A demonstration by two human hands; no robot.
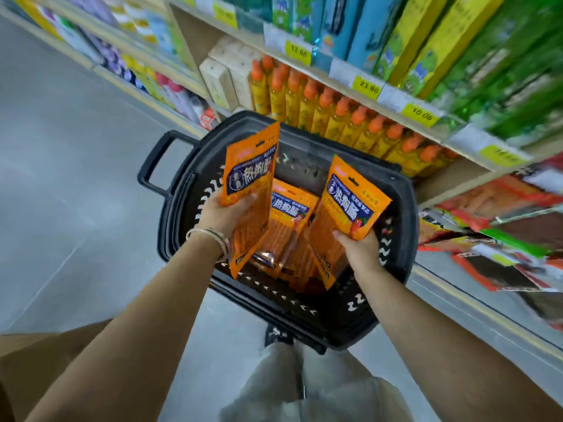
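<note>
**Two packets hovering over the basket**

The left hand point(227, 216) is gripping the left packet point(253, 178) by its lower half, long axis running away from the person, top edge pointing toward the shelf point(393, 115). The basket point(405, 190) is sitting directly below both hands, holding the stacked packets point(289, 214). The right hand point(359, 248) is clutching the right packet point(350, 202), angled likewise but lower and nearer the pile.

Three orange packets bear 热狗肠 in white on dark blue: the left packet point(249, 181), the middle packet point(289, 208) and the right packet point(350, 205). Of the yellow tags at upper right, the first tag point(298, 52) reads 12.00, the second tag point(368, 87) 23.00 and the third tag point(422, 114) 10.00. Other print is blurred.
</note>
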